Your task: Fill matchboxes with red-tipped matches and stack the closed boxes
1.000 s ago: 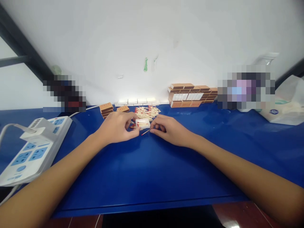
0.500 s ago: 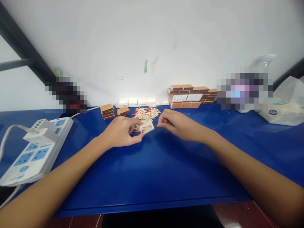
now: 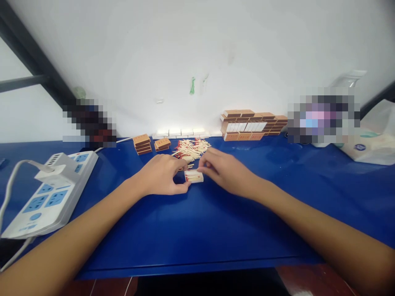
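Note:
My left hand (image 3: 165,174) grips the left end of a small white matchbox tray (image 3: 200,180) between thumb and fingers, low over the table. Several red-tipped matches (image 3: 193,176) lie inside it. My right hand (image 3: 224,168) is pinched closed at the tray's upper right corner; whatever its fingertips hold is hidden. Just beyond both hands spreads a loose heap of matches (image 3: 189,149), with mostly red heads toward the left.
Brown matchboxes (image 3: 142,144) are stacked left of the heap, beside a smaller pile (image 3: 162,144). White trays (image 3: 180,132) line the wall. A larger matchbox stack (image 3: 243,135) stands back right. A power strip (image 3: 58,197) lies left, a tissue pack (image 3: 367,144) right.
The tray has come down toward the table and nearer to me, turning more level. My right hand has moved left to its corner; the match visible at its fingertips earlier no longer shows there.

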`<act>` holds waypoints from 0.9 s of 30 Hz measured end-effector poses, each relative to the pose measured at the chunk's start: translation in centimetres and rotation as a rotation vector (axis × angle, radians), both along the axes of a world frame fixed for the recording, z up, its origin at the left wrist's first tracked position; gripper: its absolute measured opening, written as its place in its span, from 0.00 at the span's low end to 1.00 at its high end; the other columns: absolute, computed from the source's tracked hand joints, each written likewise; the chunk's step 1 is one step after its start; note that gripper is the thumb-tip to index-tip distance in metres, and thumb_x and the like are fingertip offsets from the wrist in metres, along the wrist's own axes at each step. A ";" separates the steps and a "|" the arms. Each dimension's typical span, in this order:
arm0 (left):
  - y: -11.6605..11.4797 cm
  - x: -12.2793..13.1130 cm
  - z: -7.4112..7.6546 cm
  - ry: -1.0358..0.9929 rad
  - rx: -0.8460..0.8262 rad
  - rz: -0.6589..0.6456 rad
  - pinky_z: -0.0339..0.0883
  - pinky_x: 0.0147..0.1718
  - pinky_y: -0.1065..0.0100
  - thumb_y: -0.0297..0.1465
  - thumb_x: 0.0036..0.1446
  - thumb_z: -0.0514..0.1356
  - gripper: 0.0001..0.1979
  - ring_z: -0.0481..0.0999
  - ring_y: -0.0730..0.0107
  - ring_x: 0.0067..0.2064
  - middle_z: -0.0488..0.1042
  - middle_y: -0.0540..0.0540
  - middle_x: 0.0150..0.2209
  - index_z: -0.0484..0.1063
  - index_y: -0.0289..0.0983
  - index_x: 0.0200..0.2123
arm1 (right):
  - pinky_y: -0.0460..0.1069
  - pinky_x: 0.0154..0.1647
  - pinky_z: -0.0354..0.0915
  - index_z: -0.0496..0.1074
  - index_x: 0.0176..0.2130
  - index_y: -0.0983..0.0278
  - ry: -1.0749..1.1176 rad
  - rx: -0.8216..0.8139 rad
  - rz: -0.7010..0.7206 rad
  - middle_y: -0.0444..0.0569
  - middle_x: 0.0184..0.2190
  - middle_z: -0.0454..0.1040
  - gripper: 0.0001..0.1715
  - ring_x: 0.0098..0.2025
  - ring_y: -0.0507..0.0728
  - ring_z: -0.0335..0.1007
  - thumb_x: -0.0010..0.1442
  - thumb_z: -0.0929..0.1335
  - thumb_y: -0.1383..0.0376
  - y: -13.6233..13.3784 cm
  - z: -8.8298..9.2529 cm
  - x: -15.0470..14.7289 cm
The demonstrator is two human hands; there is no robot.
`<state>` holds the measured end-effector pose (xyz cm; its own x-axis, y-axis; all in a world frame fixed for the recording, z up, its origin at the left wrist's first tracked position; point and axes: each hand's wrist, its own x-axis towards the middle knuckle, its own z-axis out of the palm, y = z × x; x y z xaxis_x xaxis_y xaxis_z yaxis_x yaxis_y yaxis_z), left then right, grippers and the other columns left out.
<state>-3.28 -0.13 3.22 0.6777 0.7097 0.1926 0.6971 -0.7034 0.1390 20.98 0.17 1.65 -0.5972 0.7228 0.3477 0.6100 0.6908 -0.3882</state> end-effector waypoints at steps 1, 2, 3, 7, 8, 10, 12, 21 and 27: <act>0.0 0.0 0.0 0.005 -0.005 0.001 0.56 0.26 0.67 0.42 0.54 0.64 0.13 0.67 0.70 0.24 0.71 0.51 0.22 0.76 0.37 0.34 | 0.49 0.36 0.58 0.69 0.39 0.63 -0.026 -0.016 0.014 0.48 0.39 0.70 0.05 0.36 0.54 0.64 0.70 0.66 0.66 -0.3 -0.2 -0.4; -0.1 0.1 0.0 0.010 -0.009 0.003 0.56 0.26 0.67 0.42 0.54 0.64 0.13 0.67 0.70 0.24 0.70 0.51 0.22 0.76 0.37 0.33 | 0.49 0.36 0.58 0.69 0.39 0.63 -0.047 -0.029 0.027 0.48 0.38 0.70 0.05 0.35 0.54 0.64 0.70 0.66 0.67 -0.4 -0.5 -0.6; -0.1 0.1 0.1 0.010 -0.011 0.005 0.55 0.26 0.67 0.42 0.54 0.64 0.13 0.66 0.70 0.23 0.70 0.52 0.22 0.76 0.37 0.33 | 0.49 0.36 0.57 0.69 0.39 0.63 -0.056 -0.040 0.042 0.48 0.38 0.70 0.05 0.35 0.54 0.63 0.70 0.66 0.67 -0.5 -0.7 -0.7; 0.2 -0.3 0.2 -0.050 -0.002 0.017 0.56 0.26 0.68 0.39 0.53 0.64 0.11 0.67 0.72 0.23 0.71 0.53 0.22 0.77 0.38 0.34 | 0.48 0.36 0.58 0.70 0.38 0.63 0.058 -0.024 0.079 0.46 0.34 0.68 0.06 0.34 0.53 0.62 0.70 0.67 0.65 0.3 -1.3 -0.5; 0.4 -0.5 0.3 -0.073 0.009 0.028 0.57 0.26 0.68 0.39 0.53 0.64 0.11 0.67 0.73 0.23 0.71 0.53 0.22 0.78 0.38 0.35 | 0.48 0.35 0.58 0.70 0.38 0.63 0.116 -0.007 0.061 0.45 0.33 0.68 0.06 0.33 0.53 0.62 0.70 0.67 0.65 0.7 -1.4 -0.4; 0.8 -1.0 0.4 -0.111 0.044 0.062 0.57 0.26 0.68 0.39 0.53 0.64 0.11 0.68 0.73 0.23 0.72 0.54 0.22 0.78 0.38 0.37 | 0.48 0.35 0.58 0.71 0.39 0.63 0.219 0.014 0.003 0.44 0.32 0.67 0.06 0.32 0.52 0.62 0.71 0.66 0.65 1.3 -1.7 -0.3; 1.5 -1.7 0.4 -0.140 0.089 0.097 0.58 0.26 0.68 0.39 0.53 0.64 0.13 0.68 0.73 0.23 0.72 0.54 0.22 0.78 0.38 0.38 | 0.48 0.36 0.59 0.72 0.40 0.63 0.249 0.007 -0.019 0.44 0.32 0.68 0.05 0.32 0.52 0.62 0.70 0.66 0.65 1.9 -2.0 -0.6; 3.3 -3.5 0.1 -0.175 0.306 0.135 0.63 0.36 0.68 0.39 0.57 0.63 0.12 0.70 0.74 0.25 0.70 0.56 0.22 0.75 0.38 0.41 | 0.51 0.44 0.63 0.72 0.40 0.63 0.038 -0.023 0.052 0.50 0.40 0.71 0.04 0.41 0.56 0.67 0.68 0.69 0.65 2.6 -2.8 -2.8; 2.7 -2.9 0.0 -0.163 0.210 0.159 0.60 0.29 0.70 0.41 0.57 0.63 0.15 0.70 0.73 0.24 0.73 0.53 0.24 0.75 0.36 0.41 | 0.51 0.44 0.63 0.71 0.38 0.65 -0.059 -0.123 0.020 0.51 0.38 0.72 0.05 0.42 0.57 0.67 0.69 0.68 0.66 2.5 -2.1 -2.1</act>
